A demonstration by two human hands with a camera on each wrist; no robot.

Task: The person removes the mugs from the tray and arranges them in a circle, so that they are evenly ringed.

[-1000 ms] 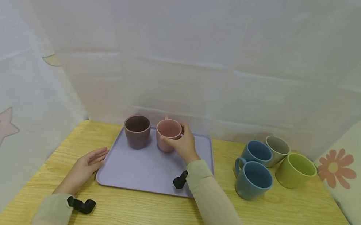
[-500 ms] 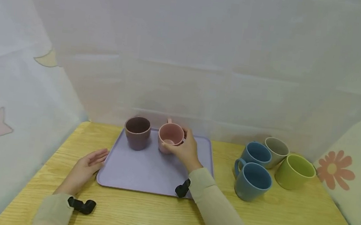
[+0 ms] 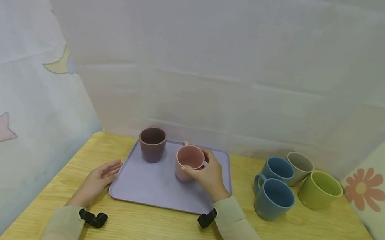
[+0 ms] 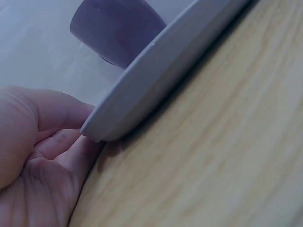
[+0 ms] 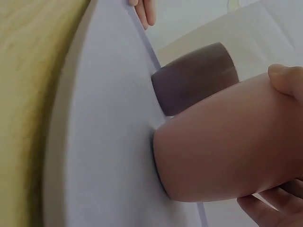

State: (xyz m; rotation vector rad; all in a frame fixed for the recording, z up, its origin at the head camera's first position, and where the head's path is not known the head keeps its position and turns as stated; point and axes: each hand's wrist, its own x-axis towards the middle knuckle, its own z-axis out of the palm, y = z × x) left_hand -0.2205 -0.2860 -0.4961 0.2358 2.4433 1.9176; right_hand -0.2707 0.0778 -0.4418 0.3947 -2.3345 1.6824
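My right hand (image 3: 210,175) grips a pink mug (image 3: 183,172) at its right side, thumb near the rim and fingers round the back. The mug stands upright on a lilac tray (image 3: 146,187), its handle pointing to the back. In the right wrist view the base of the pink mug (image 5: 213,146) is right at the tray surface. A plum-brown mug (image 3: 152,151) stands on the tray, behind and to the left. My left hand (image 3: 96,182) lies at the tray's left edge with loosely extended fingers; the left wrist view shows them touching the tray's rim (image 4: 137,90).
To the right of the tray, two blue mugs (image 3: 269,204), a grey-beige mug (image 3: 302,166) and a lime-green mug (image 3: 318,192) stand close together on the wooden table (image 3: 152,229). A white cloth (image 3: 195,97) hangs along the table's back edge.
My right hand has brought the pink mug toward me and slightly right, away from the tray's back edge and the plum-brown mug. The left hand stays at the tray's edge.
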